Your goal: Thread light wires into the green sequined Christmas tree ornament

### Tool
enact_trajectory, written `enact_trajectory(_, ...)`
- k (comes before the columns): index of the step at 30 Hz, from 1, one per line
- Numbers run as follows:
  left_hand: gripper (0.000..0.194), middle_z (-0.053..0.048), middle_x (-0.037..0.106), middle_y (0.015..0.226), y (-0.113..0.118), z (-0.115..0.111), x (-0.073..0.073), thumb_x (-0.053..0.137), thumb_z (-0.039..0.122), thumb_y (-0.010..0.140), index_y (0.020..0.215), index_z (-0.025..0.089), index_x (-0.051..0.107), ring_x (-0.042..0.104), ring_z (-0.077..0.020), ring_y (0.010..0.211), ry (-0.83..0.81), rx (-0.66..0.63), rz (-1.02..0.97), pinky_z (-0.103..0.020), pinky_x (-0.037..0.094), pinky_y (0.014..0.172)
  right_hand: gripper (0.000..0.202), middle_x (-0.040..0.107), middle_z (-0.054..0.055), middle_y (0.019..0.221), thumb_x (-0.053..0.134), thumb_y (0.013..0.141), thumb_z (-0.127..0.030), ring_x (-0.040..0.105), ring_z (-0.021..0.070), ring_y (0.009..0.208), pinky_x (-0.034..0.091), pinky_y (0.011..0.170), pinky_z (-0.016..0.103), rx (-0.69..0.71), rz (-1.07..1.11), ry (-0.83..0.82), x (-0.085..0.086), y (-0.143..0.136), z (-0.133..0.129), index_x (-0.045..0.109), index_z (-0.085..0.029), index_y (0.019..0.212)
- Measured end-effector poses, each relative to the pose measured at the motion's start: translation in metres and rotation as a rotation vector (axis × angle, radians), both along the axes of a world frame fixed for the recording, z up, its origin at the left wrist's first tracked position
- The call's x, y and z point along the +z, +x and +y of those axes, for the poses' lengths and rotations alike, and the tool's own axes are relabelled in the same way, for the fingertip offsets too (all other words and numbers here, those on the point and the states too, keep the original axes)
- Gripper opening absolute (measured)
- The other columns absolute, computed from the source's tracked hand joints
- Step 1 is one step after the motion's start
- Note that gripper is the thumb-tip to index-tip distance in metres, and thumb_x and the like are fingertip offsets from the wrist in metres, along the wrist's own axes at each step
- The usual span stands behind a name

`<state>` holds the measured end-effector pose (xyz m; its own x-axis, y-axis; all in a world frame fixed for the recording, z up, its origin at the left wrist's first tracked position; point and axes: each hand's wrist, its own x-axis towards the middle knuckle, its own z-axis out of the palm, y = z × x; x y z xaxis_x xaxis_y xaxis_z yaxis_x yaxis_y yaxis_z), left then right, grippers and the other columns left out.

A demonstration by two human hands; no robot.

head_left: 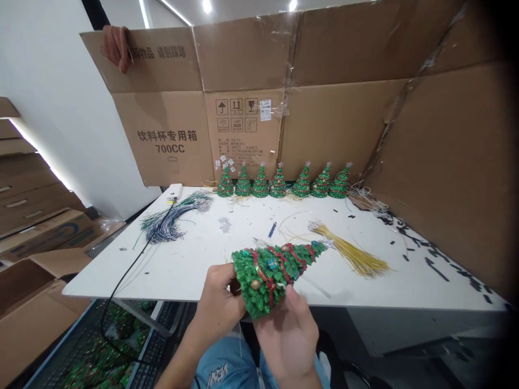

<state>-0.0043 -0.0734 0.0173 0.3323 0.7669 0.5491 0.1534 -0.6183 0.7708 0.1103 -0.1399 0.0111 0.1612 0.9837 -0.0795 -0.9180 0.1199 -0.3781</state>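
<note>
A small green Christmas tree figurine [267, 270] with red garlands and coloured baubles lies tilted on its side between my two hands, its star tip pointing right. My left hand [222, 297] grips it at the base, the fingertips hidden behind or inside the bottom. From below, my right hand [290, 324] holds the lower side, thumb against the branches. A thin pale thread hangs below the base. Just beyond the tree a blue pen-like tool [272, 229] lies on the white table [227, 270]. To the right rests a bundle of yellow wires [357, 251].
Several finished-looking trees [261, 181] stand along the cardboard wall [247, 65]. Green and dark blue wires [170, 219] lie left, near a white box [175, 191] with a black cable. Black scraps [450, 265] litter the right. A crate [101, 346] holds more trees. Another person's hand [117, 47] grips the cardboard top.
</note>
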Motion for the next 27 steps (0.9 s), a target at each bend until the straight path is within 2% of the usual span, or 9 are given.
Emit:
enact_trajectory(3,0.032,0.006,0.042,0.055,0.005,-0.003,-0.003,0.071,0.019,0.082,0.058,0.017,0.05,0.039,-0.0096,0.056,0.021,0.059,-0.019,-0.022,0.037,0.056,0.027,0.082,0.004,0.102,0.082,0.079,-0.038,0.075,0.025,0.099,0.062,0.083,0.037,-0.03,0.013,0.008,0.0,-0.001,0.001,0.082,-0.029,0.105)
enact_trajectory(6,0.031,0.006,0.043,0.056,0.01,-0.006,-0.007,0.067,0.015,0.081,0.058,0.018,0.046,0.038,-0.0083,0.055,0.052,0.127,-0.058,-0.021,0.033,0.054,0.03,0.082,0.003,0.098,0.085,0.075,-0.04,0.075,0.0246,0.096,0.062,0.084,0.038,-0.053,0.038,-0.024,0.002,-0.001,0.001,0.082,-0.03,0.103)
enact_trajectory(9,0.029,0.006,0.042,0.058,0.014,-0.009,-0.009,0.066,0.012,0.08,0.06,0.018,0.046,0.037,-0.0075,0.055,0.119,0.164,-0.073,-0.021,0.03,0.053,0.037,0.081,0.005,0.105,0.086,0.072,-0.046,0.075,0.0252,0.096,0.061,0.087,0.041,-0.097,0.022,-0.084,0.003,-0.003,0.002,0.082,-0.028,0.105)
enact_trajectory(11,0.029,0.007,0.04,0.058,0.017,-0.01,-0.01,0.065,0.013,0.081,0.06,0.018,0.045,0.035,-0.0076,0.055,0.148,0.183,-0.071,-0.022,0.028,0.053,0.043,0.081,0.005,0.109,0.085,0.072,-0.051,0.075,0.0249,0.098,0.061,0.086,0.039,-0.142,-0.011,-0.128,0.003,-0.006,0.002,0.081,-0.028,0.108)
enact_trajectory(15,0.027,0.006,0.041,0.058,0.02,-0.012,-0.012,0.063,0.014,0.081,0.061,0.018,0.046,0.036,-0.0086,0.056,0.108,0.241,-0.076,-0.023,0.029,0.054,0.049,0.08,0.005,0.11,0.084,0.071,-0.055,0.075,0.0241,0.1,0.061,0.08,0.033,-0.186,-0.054,-0.163,0.001,-0.011,0.005,0.08,-0.028,0.111)
enact_trajectory(18,0.025,0.006,0.041,0.058,0.022,-0.013,-0.013,0.064,0.013,0.078,0.061,0.018,0.047,0.036,-0.0086,0.056,0.081,0.257,-0.083,-0.023,0.029,0.054,0.045,0.081,0.003,0.104,0.085,0.07,-0.052,0.075,0.0222,0.097,0.061,0.08,0.032,-0.202,-0.001,-0.171,0.0,-0.012,0.007,0.08,-0.028,0.108)
enact_trajectory(23,0.022,0.007,0.04,0.058,0.026,-0.013,-0.014,0.065,0.013,0.077,0.06,0.017,0.051,0.035,-0.0082,0.055,0.064,0.235,-0.098,-0.023,0.027,0.053,0.039,0.08,0.002,0.096,0.083,0.073,-0.046,0.074,0.0232,0.092,0.059,0.087,0.037,-0.227,0.079,-0.151,-0.001,-0.008,0.007,0.08,-0.028,0.108)
enact_trajectory(27,0.021,0.007,0.037,0.057,0.03,-0.015,-0.016,0.063,0.012,0.078,0.061,0.017,0.052,0.033,-0.0082,0.054,0.016,0.242,-0.104,-0.024,0.024,0.052,0.042,0.08,0.003,0.097,0.08,0.074,-0.045,0.074,0.0249,0.091,0.059,0.085,0.039,-0.236,0.046,-0.154,-0.002,-0.006,0.007,0.079,-0.027,0.112)
